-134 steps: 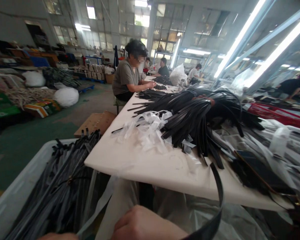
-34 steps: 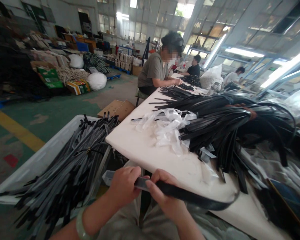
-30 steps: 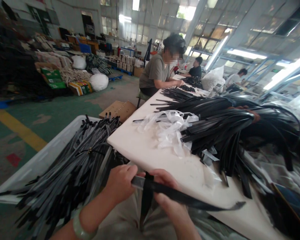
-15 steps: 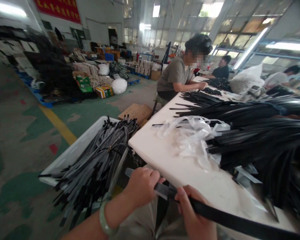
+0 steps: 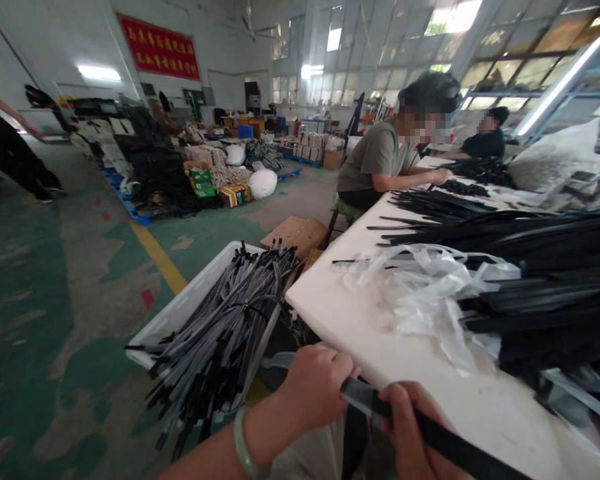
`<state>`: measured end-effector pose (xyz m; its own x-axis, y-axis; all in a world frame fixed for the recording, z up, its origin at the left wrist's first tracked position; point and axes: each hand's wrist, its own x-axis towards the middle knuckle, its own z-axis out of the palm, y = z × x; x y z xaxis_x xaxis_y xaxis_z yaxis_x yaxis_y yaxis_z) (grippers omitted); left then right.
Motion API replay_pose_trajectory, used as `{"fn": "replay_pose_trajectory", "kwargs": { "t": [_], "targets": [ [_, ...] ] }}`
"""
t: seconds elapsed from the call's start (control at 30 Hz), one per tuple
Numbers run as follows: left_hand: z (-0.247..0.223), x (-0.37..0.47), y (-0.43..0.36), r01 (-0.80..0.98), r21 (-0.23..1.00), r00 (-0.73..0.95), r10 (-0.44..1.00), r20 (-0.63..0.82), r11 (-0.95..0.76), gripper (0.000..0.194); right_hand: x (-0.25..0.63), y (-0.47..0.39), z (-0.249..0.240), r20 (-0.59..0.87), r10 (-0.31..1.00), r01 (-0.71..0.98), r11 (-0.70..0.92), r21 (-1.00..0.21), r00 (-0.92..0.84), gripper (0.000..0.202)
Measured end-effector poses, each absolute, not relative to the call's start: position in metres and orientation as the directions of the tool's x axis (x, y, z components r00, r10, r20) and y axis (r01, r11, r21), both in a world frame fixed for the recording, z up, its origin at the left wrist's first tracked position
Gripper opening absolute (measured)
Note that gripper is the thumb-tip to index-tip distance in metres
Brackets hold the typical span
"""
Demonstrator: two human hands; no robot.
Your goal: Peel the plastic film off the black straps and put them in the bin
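White bin (image 5: 187, 308), left of the table: holds a bundle of grey and black strips (image 5: 225, 320), cinched near its middle with a dark tie. Bundle fills most of the bin; strip ends overhang the near rim. Cardboard box (image 5: 293, 231) stands just beyond the bin; contents not visible. Bulging white bag (image 5: 555, 160) rests farther along the table; contents unclear.

Black strip (image 5: 460, 443) is at the near edge of the table (image 5: 340, 327), spanning both hands and running out of view at lower right. Left hand (image 5: 315, 383) is closed on its end, where a translucent covering shows; right hand (image 5: 413, 420) grips it a little farther along, thumb on top. Contact between strip and table: cannot tell.

Surroundings: crumpled translucent film (image 5: 430, 287) lies on the tabletop beyond the hands, partly in front of a large pile of black strips (image 5: 555, 267), which takes up the right side. Table corner projects close beside the bin. Co-worker (image 5: 380, 160) sits at the table's left side, past the cardboard box.
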<state>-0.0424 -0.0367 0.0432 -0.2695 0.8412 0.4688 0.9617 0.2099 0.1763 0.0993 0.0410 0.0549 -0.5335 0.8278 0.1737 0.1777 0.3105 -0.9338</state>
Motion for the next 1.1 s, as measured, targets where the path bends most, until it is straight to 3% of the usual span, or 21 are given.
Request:
{"fn": "replay_pose_trajectory", "kwargs": {
  "t": [0.1, 0.27, 0.47, 0.57, 0.63, 0.7, 0.73, 0.8, 0.87, 0.9, 0.97, 1.03, 1.1],
  "targets": [
    [0.044, -0.046, -0.038, 0.962, 0.154, -0.271, 0.84, 0.47, 0.224, 0.02, 0.089, 0.036, 0.057, 0.136, 0.808, 0.1, 0.234, -0.967, -0.573, 0.041],
    [0.047, -0.06, -0.042, 0.932, 0.158, -0.362, 0.836, 0.411, 0.326, 0.019, 0.094, 0.056, 0.053, 0.034, 0.898, 0.024, 0.05, -0.998, -0.439, 0.045],
    [0.052, -0.06, -0.039, 0.91, 0.236, -0.405, 0.852, 0.332, 0.34, 0.017, 0.073, 0.055, 0.041, 0.08, 0.763, 0.002, 0.105, -0.994, -0.642, 0.044],
    [0.062, -0.066, -0.047, 0.854, 0.42, -0.431, 0.869, 0.243, 0.306, 0.006, 0.064, 0.055, 0.038, 0.005, 0.711, -0.074, -0.066, -0.995, -0.703, 0.041],
    [0.072, -0.077, -0.059, 0.741, 0.65, -0.356, 0.92, 0.165, 0.17, 0.03, 0.062, 0.061, 0.045, -0.078, 0.706, -0.133, -0.238, -0.962, -0.704, 0.037],
    [0.081, -0.092, -0.076, 0.52, 0.854, -0.193, 0.977, 0.089, 0.025, 0.065, 0.061, 0.069, 0.058, -0.157, 0.683, -0.193, -0.406, -0.893, -0.713, 0.034],
    [0.084, -0.1, -0.086, 0.389, 0.921, -0.099, 0.994, 0.039, 0.002, 0.072, 0.061, 0.073, 0.067, -0.185, 0.667, -0.214, -0.469, -0.857, -0.722, 0.033],
    [0.088, -0.115, -0.11, 0.16, 0.981, 0.109, 0.986, -0.126, 0.108, 0.067, 0.06, 0.079, 0.086, -0.22, 0.623, -0.216, -0.546, -0.81, -0.751, 0.03],
    [0.092, -0.128, -0.135, 0.013, 0.967, 0.203, 0.946, -0.251, 0.254, 0.061, 0.061, 0.083, 0.1, -0.248, 0.567, -0.171, -0.584, -0.794, -0.786, 0.033],
    [0.095, -0.134, -0.148, -0.023, 0.96, 0.152, 0.95, -0.274, 0.281, 0.058, 0.063, 0.085, 0.105, -0.255, 0.545, -0.151, -0.592, -0.792, -0.799, 0.038],
    [0.104, -0.149, -0.17, -0.025, 0.973, -0.157, 0.96, -0.232, 0.231, 0.05, 0.068, 0.09, 0.106, -0.247, 0.503, -0.118, -0.588, -0.8, -0.828, 0.053],
    [0.115, -0.172, -0.185, 0.055, 0.98, -0.497, 0.856, -0.139, 0.192, 0.043, 0.077, 0.098, 0.1, -0.23, 0.5, -0.105, -0.556, -0.825, -0.835, 0.065],
    [0.122, -0.206, -0.187, 0.16, 0.948, -0.664, 0.741, -0.102, 0.274, 0.043, 0.09, 0.105, 0.088, -0.259, 0.503, -0.064, -0.538, -0.84, -0.825, 0.075]
  ]
}}
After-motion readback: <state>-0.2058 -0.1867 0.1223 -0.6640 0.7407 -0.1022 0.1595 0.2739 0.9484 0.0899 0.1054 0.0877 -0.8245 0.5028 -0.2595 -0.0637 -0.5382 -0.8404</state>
